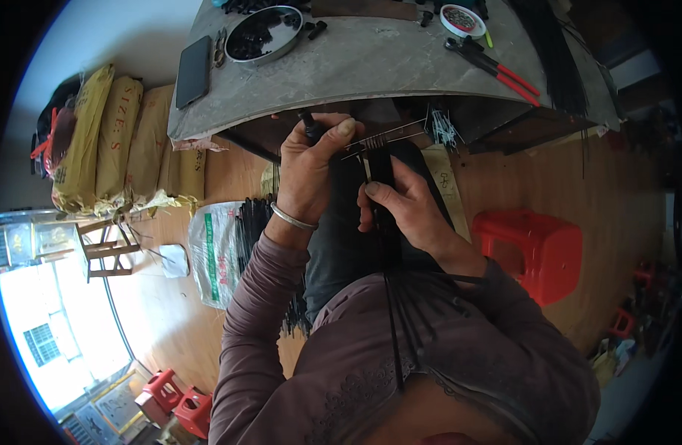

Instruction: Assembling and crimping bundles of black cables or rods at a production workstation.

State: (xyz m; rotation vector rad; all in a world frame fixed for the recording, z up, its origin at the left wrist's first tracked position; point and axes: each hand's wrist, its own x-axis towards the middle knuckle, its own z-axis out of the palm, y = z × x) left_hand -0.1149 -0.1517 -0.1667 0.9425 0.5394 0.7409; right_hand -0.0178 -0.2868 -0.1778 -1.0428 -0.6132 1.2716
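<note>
The left hand (309, 163) grips a black cylindrical handle (310, 126), the right hand (411, 204) pinches flat black strips (379, 162), slim silvery metal rods (402, 139) just beyond its fingers (385, 194): probably threading, next wanting steady tension.

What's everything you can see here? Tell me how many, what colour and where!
Main things I can make out:
Table: one, grey, top
Dish: one, silvery, table's left
Flat slab: one, black, table's left edge
Tub: one, white, table's upper right
Two-handled tool: one, red and dark, table's right
Long strands: many, black, table's right
Sacks: several, tan, left
Woven bag: one, whitish, floor left
Near stool: one, red, floor right
Far stools: two, red, lower left
Thin rods: several, metallic, between hands
Black handle: one, black, left hand
Dark strip: one, black, right hand
Bracelet: one, silvery, left wrist
Left hand: one, bare, centre
Right hand: one, bare, centre
</note>
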